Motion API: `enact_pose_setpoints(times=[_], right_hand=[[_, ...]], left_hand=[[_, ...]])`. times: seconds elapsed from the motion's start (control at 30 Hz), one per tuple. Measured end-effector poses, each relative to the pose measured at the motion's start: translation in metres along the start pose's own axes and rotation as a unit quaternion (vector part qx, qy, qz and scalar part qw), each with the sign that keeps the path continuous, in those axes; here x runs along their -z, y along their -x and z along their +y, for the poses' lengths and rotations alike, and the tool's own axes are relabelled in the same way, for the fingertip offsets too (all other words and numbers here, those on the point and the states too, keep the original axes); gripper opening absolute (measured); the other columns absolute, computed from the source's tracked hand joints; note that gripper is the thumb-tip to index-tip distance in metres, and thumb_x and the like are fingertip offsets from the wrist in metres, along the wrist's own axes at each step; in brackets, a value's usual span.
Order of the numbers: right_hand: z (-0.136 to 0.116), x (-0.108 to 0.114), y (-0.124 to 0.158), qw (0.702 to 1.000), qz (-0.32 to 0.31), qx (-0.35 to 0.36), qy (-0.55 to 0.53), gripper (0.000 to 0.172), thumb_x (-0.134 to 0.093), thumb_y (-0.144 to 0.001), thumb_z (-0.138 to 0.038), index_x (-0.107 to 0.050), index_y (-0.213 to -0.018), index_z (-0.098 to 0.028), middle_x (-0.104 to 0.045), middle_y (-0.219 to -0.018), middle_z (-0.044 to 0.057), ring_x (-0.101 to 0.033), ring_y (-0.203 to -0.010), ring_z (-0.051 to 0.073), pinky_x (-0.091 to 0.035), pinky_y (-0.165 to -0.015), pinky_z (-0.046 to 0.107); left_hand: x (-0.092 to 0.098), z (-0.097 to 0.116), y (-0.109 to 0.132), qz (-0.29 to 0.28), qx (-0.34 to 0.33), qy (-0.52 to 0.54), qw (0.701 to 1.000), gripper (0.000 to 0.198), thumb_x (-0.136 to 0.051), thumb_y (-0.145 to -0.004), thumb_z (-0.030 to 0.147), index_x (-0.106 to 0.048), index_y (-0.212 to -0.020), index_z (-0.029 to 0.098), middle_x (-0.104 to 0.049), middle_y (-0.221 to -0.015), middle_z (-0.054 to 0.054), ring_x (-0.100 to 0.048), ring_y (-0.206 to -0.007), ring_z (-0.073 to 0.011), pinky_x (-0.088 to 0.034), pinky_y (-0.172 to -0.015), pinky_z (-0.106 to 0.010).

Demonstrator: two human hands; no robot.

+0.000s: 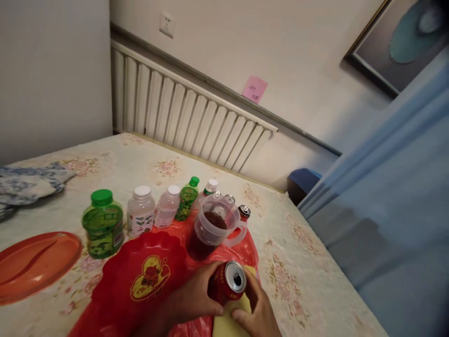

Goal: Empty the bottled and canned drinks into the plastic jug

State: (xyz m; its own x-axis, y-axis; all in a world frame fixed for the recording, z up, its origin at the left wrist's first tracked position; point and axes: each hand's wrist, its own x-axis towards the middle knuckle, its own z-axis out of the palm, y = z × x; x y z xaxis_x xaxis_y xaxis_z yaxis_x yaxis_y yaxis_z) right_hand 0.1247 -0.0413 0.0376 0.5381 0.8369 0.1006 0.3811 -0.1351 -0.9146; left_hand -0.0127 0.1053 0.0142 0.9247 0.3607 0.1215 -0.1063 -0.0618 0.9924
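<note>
Between my two hands is an opened red drink can (234, 278), its silver top facing up toward me. My left hand (194, 295) wraps round the can's left side. On its right side my right hand (257, 304) grips it with fingers and thumb. A yellow cloth or sheet (229, 320) lies beneath the can. Just beyond stands a clear plastic measuring jug (220, 231) partly filled with dark brown liquid. A red scalloped tray (121, 276) with a gold heart print sits to the left of my left hand.
Green bottles (103, 224) and white-capped clear bottles (141, 210) stand in a row behind the tray. More cans (244, 212) are behind the jug. An orange oval tray (38, 262) and a patterned cloth (31, 185) lie at left. A blue curtain (393, 196) hangs right.
</note>
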Motion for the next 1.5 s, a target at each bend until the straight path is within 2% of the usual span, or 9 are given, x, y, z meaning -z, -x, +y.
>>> enact_pose_setpoints(times=[0.13,0.27,0.47,0.63,0.73,0.8,1.0,1.23,1.5], right_hand=[[-0.009,-0.005,-0.001,0.999,0.011,-0.016,0.029,0.07,-0.076,-0.049,-0.016,-0.065,-0.118,-0.024,-0.069,-0.12,0.006,-0.059,-0.117,0.033,-0.043,-0.105,0.04],[0.002,-0.004,-0.003,0.998,0.04,-0.02,0.052,0.074,-0.075,-0.048,-0.014,-0.064,-0.12,-0.022,-0.068,-0.121,0.006,-0.059,-0.119,0.033,-0.044,-0.105,0.04],[0.036,-0.001,-0.002,0.996,0.068,-0.007,0.061,0.079,-0.077,-0.05,-0.018,-0.059,-0.128,-0.02,-0.065,-0.128,0.008,-0.056,-0.123,0.033,-0.042,-0.108,0.038],[0.039,0.013,-0.014,0.989,0.137,0.002,0.048,0.068,-0.078,-0.054,-0.03,-0.065,-0.119,-0.018,-0.069,-0.12,0.011,-0.061,-0.116,0.034,-0.048,-0.101,0.039],[0.041,0.036,-0.036,0.982,0.184,-0.001,0.036,0.062,-0.077,-0.058,-0.035,-0.066,-0.117,-0.018,-0.071,-0.115,0.011,-0.065,-0.108,0.031,-0.054,-0.092,0.037],[0.047,0.056,-0.057,0.972,0.23,0.007,0.05,0.064,-0.077,-0.056,-0.036,-0.066,-0.116,-0.016,-0.071,-0.114,0.012,-0.065,-0.108,0.031,-0.053,-0.093,0.038],[0.077,0.104,-0.139,0.957,0.285,-0.01,0.057,0.062,-0.075,-0.056,-0.036,-0.065,-0.112,-0.014,-0.073,-0.103,0.011,-0.068,-0.09,0.028,-0.054,-0.082,0.038],[0.109,0.105,-0.208,0.947,0.319,-0.01,0.05,0.06,-0.076,-0.053,-0.038,-0.066,-0.107,-0.015,-0.074,-0.098,0.009,-0.067,-0.087,0.027,-0.052,-0.079,0.036],[0.13,0.099,-0.23,0.943,0.329,-0.018,0.051,0.064,-0.075,-0.054,-0.041,-0.065,-0.112,-0.015,-0.073,-0.097,0.008,-0.065,-0.087,0.027,-0.05,-0.08,0.037]], left_hand=[[-0.008,-0.008,-0.008,-0.004,0.008,-0.013,1.0,0.084,-0.074,-0.053,0.016,-0.05,-0.133,0.029,-0.06,-0.132,-0.003,-0.054,-0.12,-0.0301,-0.042,-0.105,-0.042],[-0.014,-0.011,-0.013,0.004,0.001,-0.013,1.0,0.082,-0.078,-0.053,0.015,-0.052,-0.13,0.029,-0.059,-0.133,-0.004,-0.055,-0.12,-0.0285,-0.042,-0.105,-0.04],[-0.023,-0.014,-0.022,-0.01,0.018,0.018,1.0,0.084,-0.077,-0.055,0.016,-0.049,-0.133,0.03,-0.056,-0.137,-0.003,-0.05,-0.125,-0.0301,-0.037,-0.11,-0.042],[-0.027,-0.022,-0.027,-0.016,0.068,0.086,0.994,0.102,-0.068,-0.05,0.005,-0.035,-0.142,0.034,-0.044,-0.148,-0.002,-0.039,-0.136,-0.0302,-0.035,-0.112,-0.042],[-0.026,-0.026,-0.025,-0.01,0.126,0.044,0.991,0.098,-0.063,-0.054,0.008,-0.032,-0.144,0.029,-0.037,-0.152,-0.006,-0.039,-0.134,-0.0316,-0.038,-0.107,-0.045],[-0.024,-0.031,-0.023,-0.018,0.153,0.009,0.988,0.087,-0.061,-0.059,0.011,-0.037,-0.142,0.027,-0.042,-0.148,-0.007,-0.042,-0.13,-0.0304,-0.04,-0.104,-0.045],[-0.023,-0.056,-0.026,-0.061,0.1,0.0,0.993,0.071,-0.059,-0.064,0.012,-0.048,-0.133,0.022,-0.057,-0.132,-0.007,-0.051,-0.119,-0.0244,-0.037,-0.104,-0.041],[-0.02,-0.062,-0.032,-0.1,0.108,0.015,0.989,0.065,-0.064,-0.069,0.022,-0.048,-0.132,0.022,-0.06,-0.128,-0.008,-0.055,-0.113,-0.0244,-0.04,-0.099,-0.041],[-0.02,-0.068,-0.034,-0.104,0.114,0.025,0.988,0.065,-0.064,-0.07,0.027,-0.048,-0.132,0.02,-0.06,-0.124,-0.01,-0.056,-0.107,-0.0236,-0.042,-0.096,-0.04]])
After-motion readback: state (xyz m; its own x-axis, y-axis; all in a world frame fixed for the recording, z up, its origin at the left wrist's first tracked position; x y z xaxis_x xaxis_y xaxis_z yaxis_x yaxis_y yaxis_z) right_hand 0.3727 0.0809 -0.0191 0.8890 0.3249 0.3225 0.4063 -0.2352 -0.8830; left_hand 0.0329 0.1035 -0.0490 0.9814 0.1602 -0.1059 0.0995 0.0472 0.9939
